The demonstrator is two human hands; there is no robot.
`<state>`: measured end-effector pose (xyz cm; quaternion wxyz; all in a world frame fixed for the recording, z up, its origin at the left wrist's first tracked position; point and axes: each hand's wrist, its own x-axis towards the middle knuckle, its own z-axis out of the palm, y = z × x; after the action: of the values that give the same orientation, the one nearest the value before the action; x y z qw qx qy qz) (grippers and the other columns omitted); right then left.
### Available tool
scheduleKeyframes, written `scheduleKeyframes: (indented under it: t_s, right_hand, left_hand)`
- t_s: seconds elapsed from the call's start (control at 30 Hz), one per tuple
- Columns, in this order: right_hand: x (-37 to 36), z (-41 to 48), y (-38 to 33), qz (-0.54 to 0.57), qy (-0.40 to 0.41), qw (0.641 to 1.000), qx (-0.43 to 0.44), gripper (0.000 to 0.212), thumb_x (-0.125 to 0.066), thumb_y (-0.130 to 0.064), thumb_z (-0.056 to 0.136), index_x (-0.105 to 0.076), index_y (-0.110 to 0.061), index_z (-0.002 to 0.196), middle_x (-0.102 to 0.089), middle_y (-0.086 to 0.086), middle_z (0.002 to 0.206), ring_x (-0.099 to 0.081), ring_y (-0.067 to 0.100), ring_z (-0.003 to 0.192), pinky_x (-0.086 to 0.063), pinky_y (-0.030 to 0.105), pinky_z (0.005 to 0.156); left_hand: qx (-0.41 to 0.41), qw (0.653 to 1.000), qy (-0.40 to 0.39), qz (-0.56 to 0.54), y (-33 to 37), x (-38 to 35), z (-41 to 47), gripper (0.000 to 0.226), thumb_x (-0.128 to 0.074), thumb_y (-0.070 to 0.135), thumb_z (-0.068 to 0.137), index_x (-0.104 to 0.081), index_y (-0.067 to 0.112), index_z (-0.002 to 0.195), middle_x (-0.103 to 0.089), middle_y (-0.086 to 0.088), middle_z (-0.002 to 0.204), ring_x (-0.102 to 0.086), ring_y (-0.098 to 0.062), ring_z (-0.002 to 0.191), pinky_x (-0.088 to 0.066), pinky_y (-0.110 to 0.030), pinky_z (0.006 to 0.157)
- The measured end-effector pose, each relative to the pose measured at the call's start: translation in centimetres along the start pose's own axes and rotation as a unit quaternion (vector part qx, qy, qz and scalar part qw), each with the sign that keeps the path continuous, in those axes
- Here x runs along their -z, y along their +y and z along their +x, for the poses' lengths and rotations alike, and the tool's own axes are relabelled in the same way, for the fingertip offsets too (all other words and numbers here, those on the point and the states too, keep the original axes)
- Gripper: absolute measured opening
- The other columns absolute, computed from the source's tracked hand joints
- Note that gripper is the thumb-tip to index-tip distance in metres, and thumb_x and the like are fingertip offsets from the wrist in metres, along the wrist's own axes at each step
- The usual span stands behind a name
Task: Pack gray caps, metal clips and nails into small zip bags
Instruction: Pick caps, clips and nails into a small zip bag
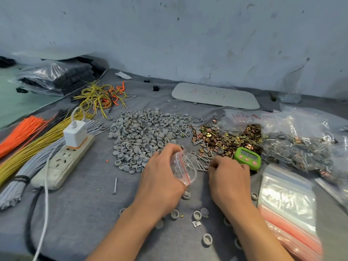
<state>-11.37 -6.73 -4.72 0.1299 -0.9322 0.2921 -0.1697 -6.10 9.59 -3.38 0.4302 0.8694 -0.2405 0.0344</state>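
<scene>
Just left of the one green timer, the left hand grips one small zip bag, fingers curled round it. The right hand curls its fingers onto the loose nails, though I cannot tell whether it holds any. Farther left of the timer lies one pile of gray caps, and behind the timer one heap of metal clips (both too many to count).

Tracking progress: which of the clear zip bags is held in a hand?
The small clear red-sealed zip bag gripped by the left hand; the flat empty bags lie stacked at right, and the filled bags are piled beyond them.
</scene>
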Motion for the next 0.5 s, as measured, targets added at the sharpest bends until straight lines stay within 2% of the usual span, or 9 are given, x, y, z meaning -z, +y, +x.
scheduleKeyframes:
  t_s: [0.13,0.3,0.37,0.4,0.43,0.5]
  right_hand:
    - [0.2,-0.3,-0.3,-0.015,-0.029,0.999,0.033,0.009,-0.061,-0.036,0.098,-0.067,-0.03,0.098,-0.067,-0.005,0.102,-0.057,0.023,0.103,-0.029,0.039,0.091]
    - [1.0,-0.4,-0.5,-0.023,-0.039,0.999,0.024,0.018,-0.053,-0.031,0.102,-0.069,-0.028,0.094,-0.069,-0.003,0.098,-0.061,0.024,0.101,-0.031,0.04,0.094]
    - [2.0,-0.7,-0.5,0.038,-0.01,0.999,0.029,0.019,-0.057,-0.03,0.101,-0.067,-0.03,0.085,-0.068,-0.008,0.087,-0.063,0.021,0.092,-0.034,0.039,0.093]
    - [2.7,-0.7,-0.4,0.088,0.002,0.996,0.03,0.021,-0.061,-0.03,0.1,-0.066,-0.031,0.08,-0.066,-0.014,0.081,-0.064,0.016,0.085,-0.041,0.037,0.091]
    - [3.5,-0.8,-0.2,0.137,0.011,0.99,0.032,0.022,-0.065,-0.03,0.098,-0.066,-0.033,0.076,-0.065,-0.018,0.075,-0.063,0.007,0.077,-0.048,0.031,0.084]
    - [5.3,-1.2,0.2,0.196,0.009,0.979,0.06,0.023,-0.074,-0.031,0.093,-0.068,-0.035,0.071,-0.066,-0.019,0.068,-0.062,-0.001,0.07,-0.043,0.012,0.062]
  left_hand:
    - [0.002,1.0,-0.009,-0.001,0.2,-0.1,0.0,0.048,-0.08,0.033,0.076,-0.047,0.05,0.106,-0.066,0.012,0.099,-0.065,-0.01,0.088,-0.056,-0.039,0.081]
    - [0.0,1.0,-0.011,0.001,0.3,-0.2,-0.2,0.047,-0.079,0.034,0.076,-0.046,0.05,0.107,-0.066,0.011,0.099,-0.065,-0.013,0.088,-0.056,-0.042,0.079]
    - [-0.001,1.0,-0.011,-0.002,0.2,-0.2,-0.2,0.048,-0.08,0.034,0.076,-0.047,0.049,0.107,-0.066,0.011,0.099,-0.065,-0.012,0.087,-0.056,-0.041,0.078]
    - [-0.001,1.0,-0.01,-0.004,0.2,-0.1,-0.2,0.048,-0.081,0.034,0.076,-0.048,0.048,0.107,-0.066,0.011,0.099,-0.065,-0.011,0.086,-0.056,-0.04,0.078]
    - [-0.001,1.0,-0.009,-0.005,0.2,-0.1,-0.2,0.048,-0.082,0.035,0.076,-0.047,0.048,0.107,-0.066,0.011,0.098,-0.065,-0.011,0.086,-0.056,-0.04,0.078]
    - [-0.002,1.0,-0.006,-0.003,0.2,-0.2,-0.1,0.049,-0.082,0.037,0.076,-0.046,0.049,0.107,-0.065,0.011,0.099,-0.064,-0.011,0.087,-0.056,-0.041,0.078]
